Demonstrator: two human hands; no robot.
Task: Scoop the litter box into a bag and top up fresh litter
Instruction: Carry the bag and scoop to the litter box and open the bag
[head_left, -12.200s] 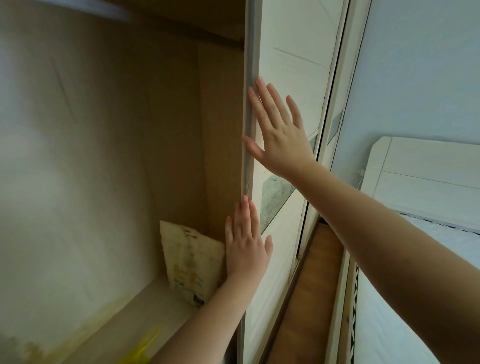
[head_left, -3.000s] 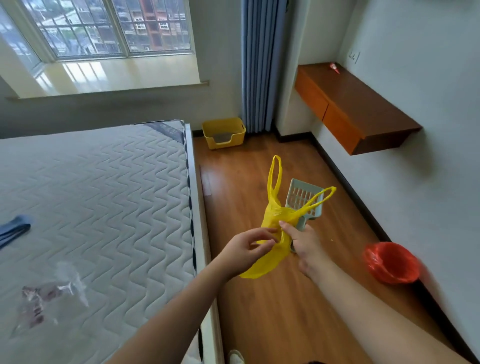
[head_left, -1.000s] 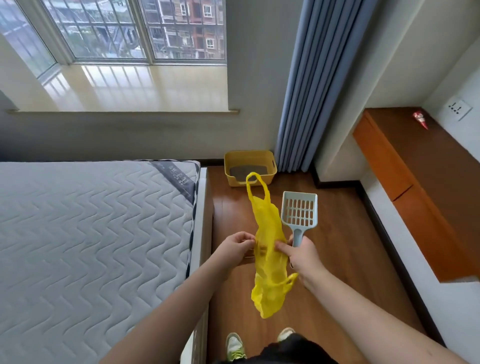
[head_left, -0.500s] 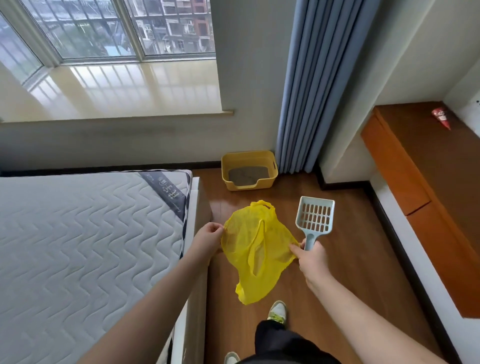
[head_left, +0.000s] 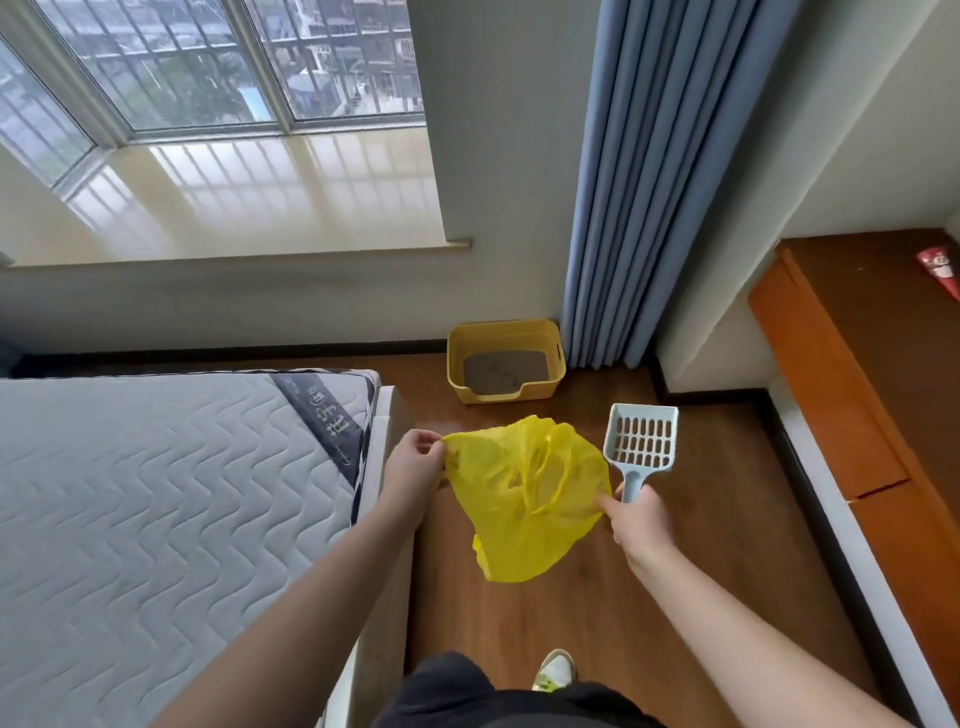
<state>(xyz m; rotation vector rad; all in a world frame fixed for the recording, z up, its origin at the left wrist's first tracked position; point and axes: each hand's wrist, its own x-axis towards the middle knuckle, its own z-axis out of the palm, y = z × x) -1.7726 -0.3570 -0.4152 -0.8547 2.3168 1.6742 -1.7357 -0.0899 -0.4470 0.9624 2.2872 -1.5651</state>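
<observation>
Directly ahead, a yellow plastic bag (head_left: 527, 499) is held stretched between two bare hands above a brown wooden floor (head_left: 701, 545). The left hand (head_left: 414, 469) is pinched on the bag's left edge, its fingers curled round the thin plastic. The right hand (head_left: 641, 519) is closed on two things at once: the bag's right edge is pinched at the fingertips, and the handle of a pale blue litter scoop (head_left: 642, 441) is gripped in the same fist. The scoop is held upright, its slotted head raised above the hand and just beside the bag. The bag's lower part hangs loose below the hands.

Farther ahead, a yellow litter box (head_left: 506, 361) is seen on the floor, set against the wall and just beside a blue curtain (head_left: 639, 182). Grey-brown litter (head_left: 504, 370) is spread inside it. The box lies well apart from the hands.

To the left, a bed with a quilted grey mattress (head_left: 156, 493) is shown, and a large window (head_left: 208, 62) with a wide pale sill is seen above it. To the right, a brown desk (head_left: 857, 364) is fixed along the wall, and a small red packet (head_left: 940, 270) rests on it at the frame's edge. At the bottom, dark trousers and one light shoe (head_left: 555, 670) are visible.
</observation>
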